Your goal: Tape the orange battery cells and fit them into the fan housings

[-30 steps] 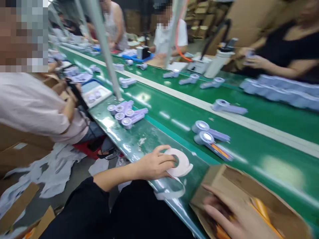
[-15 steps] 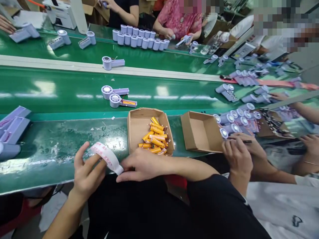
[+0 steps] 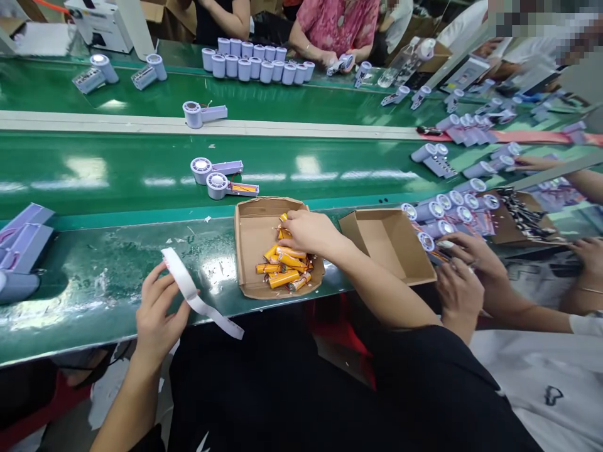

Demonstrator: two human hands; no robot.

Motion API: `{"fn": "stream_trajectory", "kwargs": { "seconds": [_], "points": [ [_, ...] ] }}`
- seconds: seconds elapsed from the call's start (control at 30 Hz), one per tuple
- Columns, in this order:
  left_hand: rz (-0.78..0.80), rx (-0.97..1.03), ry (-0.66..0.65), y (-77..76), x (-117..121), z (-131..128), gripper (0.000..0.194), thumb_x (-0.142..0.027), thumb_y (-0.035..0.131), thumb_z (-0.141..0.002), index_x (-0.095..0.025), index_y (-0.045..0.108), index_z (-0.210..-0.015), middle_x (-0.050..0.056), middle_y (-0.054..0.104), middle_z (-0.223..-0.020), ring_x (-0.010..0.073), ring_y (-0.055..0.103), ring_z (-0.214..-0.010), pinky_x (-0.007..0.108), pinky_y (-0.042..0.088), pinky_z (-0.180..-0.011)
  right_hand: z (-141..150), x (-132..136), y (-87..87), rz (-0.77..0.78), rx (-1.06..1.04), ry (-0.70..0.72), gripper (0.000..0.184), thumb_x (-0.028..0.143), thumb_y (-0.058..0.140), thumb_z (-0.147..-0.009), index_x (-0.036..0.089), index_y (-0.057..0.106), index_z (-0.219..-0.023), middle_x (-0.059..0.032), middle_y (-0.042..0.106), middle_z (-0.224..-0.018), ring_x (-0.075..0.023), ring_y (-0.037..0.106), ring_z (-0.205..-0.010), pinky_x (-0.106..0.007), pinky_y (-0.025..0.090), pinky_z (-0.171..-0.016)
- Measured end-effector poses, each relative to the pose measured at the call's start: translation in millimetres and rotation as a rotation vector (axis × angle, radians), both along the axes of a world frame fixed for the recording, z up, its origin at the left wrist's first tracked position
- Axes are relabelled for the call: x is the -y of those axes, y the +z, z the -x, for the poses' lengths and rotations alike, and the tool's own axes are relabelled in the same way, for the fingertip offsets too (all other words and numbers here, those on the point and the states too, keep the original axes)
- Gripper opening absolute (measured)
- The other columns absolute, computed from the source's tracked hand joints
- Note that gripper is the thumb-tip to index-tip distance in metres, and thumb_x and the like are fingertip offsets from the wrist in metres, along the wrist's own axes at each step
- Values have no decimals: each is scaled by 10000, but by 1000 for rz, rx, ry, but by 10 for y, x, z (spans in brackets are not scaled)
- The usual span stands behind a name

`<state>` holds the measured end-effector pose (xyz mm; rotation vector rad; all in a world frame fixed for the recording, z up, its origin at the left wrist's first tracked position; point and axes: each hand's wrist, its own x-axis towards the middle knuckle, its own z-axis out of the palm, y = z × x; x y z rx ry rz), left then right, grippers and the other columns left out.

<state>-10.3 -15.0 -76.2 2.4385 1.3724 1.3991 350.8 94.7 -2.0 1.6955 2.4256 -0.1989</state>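
Observation:
My left hand [image 3: 160, 311] is closed around a roll of white tape [image 3: 183, 279], and a loose strip hangs from it to the right, over the bench edge. My right hand [image 3: 313, 233] reaches into a shallow cardboard box [image 3: 249, 242], fingers pinched at an orange battery [image 3: 283, 233] near the box's far side. Below the fingers, several more orange batteries [image 3: 285, 278] with thin wires lie in a loose pile. Part of the gripped battery is hidden by my fingers.
A second cardboard box [image 3: 377, 235] stands to the right, near a co-worker's hands [image 3: 459, 276] and several lilac fan bodies [image 3: 436, 227]. Two lilac fans [image 3: 217, 185] lie on the green belt [image 3: 117, 169]. More lilac housings [image 3: 31, 242] sit at the left.
My right hand has left the tape's end and moved up and right into the battery box. The tape strip now hangs free from my left hand.

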Motion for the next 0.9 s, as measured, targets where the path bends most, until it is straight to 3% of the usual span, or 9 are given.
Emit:
{"fn": "stream_trajectory", "kwargs": {
  "seconds": [0.07, 0.17, 0.27, 0.33, 0.4, 0.53, 0.7, 0.8, 0.9],
  "points": [
    [-24, -42, -19, 4, -7, -69, 324, -62, 767, -884, -256, 739, -1142, 76, 793, -1107, 351, 752, -1217, 633, 599, -1148, -78, -76, -85, 40, -37, 49, 212, 355, 809, -959, 159, 854, -1025, -183, 784, -1177, -353, 736, -1136, -392, 582, -842],
    [-74, -133, -48, 114, -16, -178, 337, -22, 738, -898, -248, 717, -1147, 71, 787, -1068, 317, 751, -1163, 633, 588, -1159, -146, -55, -199, 86, -438, 145, 194, 297, 731, -997, 177, 857, -1084, -143, 809, -1196, -311, 753, -1171, -441, 604, -1017],
    [-88, -288, -92, 281, -20, -262, 367, 31, 695, -918, -236, 714, -1170, 71, 800, -1073, 290, 721, -1179, 582, 585, -1163, -150, 91, -222, 138, -1061, -2, 386, 428, 625, -1071, 195, 789, -1330, -102, 845, -1200, -252, 805, -1092, -432, 656, -981],
    [-87, -395, -118, 385, -28, -293, 410, 43, 698, -919, -232, 722, -1222, 77, 812, -1112, 316, 648, -1316, 499, 622, -1102, -99, 245, -163, 141, -1314, -97, 499, 511, 588, -1093, 192, 727, -1451, -97, 861, -1154, -245, 831, -1021, -416, 688, -893],
    [-97, -499, -140, 472, -45, -307, 444, 27, 718, -925, -227, 728, -1290, 74, 818, -1175, 337, 563, -1424, 439, 632, -1063, -9, 408, -58, 86, -1322, -73, 503, 501, 604, -1098, 197, 721, -1481, -93, 865, -1146, -243, 837, -1009, -399, 688, -892],
    [-180, -687, -220, 591, -118, -315, 463, -38, 740, -966, -190, 715, -1403, 58, 802, -1287, 284, 596, -1384, 392, 571, -1165, 210, 609, 153, -58, -961, 151, 418, 336, 571, -1119, 204, 741, -1477, -87, 861, -1193, -238, 829, -1029, -358, 642, -945],
    [-142, -786, -309, 671, -212, -332, 596, -38, 670, -982, -218, 634, -1549, 71, 759, -1360, 232, 659, -1353, 375, 527, -1245, 319, 578, 224, 12, -712, 224, 495, 254, 558, -1107, 178, 625, -1592, -104, 859, -1133, -244, 814, -923, -361, 625, -879],
    [-109, -789, -291, 721, -218, -350, 631, -128, 660, -1006, -232, 562, -1621, 87, 740, -1401, 242, 671, -1318, 388, 553, -1203, 336, 565, 142, 80, -944, 146, 482, 386, 660, -1078, 184, 676, -1516, -85, 848, -1137, -249, 815, -981, -386, 650, -931],
    [-175, -743, -213, 750, -183, -452, 635, -144, 695, -992, -250, 573, -1606, 79, 779, -1304, 225, 707, -1101, 372, 595, -1028, 506, 647, -54, 31, -1481, -85, 518, 551, 702, -1044, 229, 678, -1449, -73, 833, -1219, -245, 821, -1095, -412, 683, -1003]
  ]
}}
